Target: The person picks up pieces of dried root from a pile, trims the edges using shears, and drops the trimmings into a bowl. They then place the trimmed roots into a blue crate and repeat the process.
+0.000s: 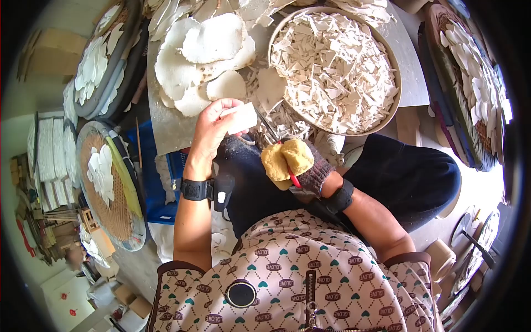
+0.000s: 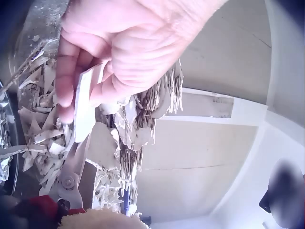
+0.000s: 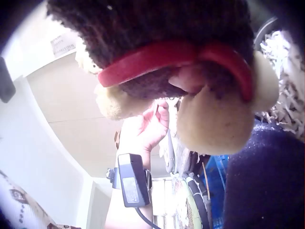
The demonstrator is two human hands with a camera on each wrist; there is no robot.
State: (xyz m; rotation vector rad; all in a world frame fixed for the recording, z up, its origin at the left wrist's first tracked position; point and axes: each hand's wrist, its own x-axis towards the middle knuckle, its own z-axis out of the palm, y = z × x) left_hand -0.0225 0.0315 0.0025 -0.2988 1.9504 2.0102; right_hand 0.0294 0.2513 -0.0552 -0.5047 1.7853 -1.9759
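My left hand (image 1: 213,130) (image 2: 128,47) pinches a flat white piece (image 1: 241,118) (image 2: 86,107) between thumb and fingers. My right hand (image 1: 318,169) (image 3: 152,28), in a dark knitted glove with yellow foam padding (image 1: 297,155) (image 3: 214,121), grips scissors by their red handles (image 3: 147,59). In the left wrist view the scissor blades (image 2: 76,160) meet the lower end of the piece; whether they are closed on it I cannot tell. The foam and glove hide most of my right fingers.
A round tray (image 1: 396,83) heaped with white slivers stands at the table's right. Large pale sheets (image 1: 214,39) lie on the metal table (image 1: 166,130) at left. Round woven racks (image 1: 119,205) with white pieces stand on both sides. A blue crate (image 1: 157,205) is below left.
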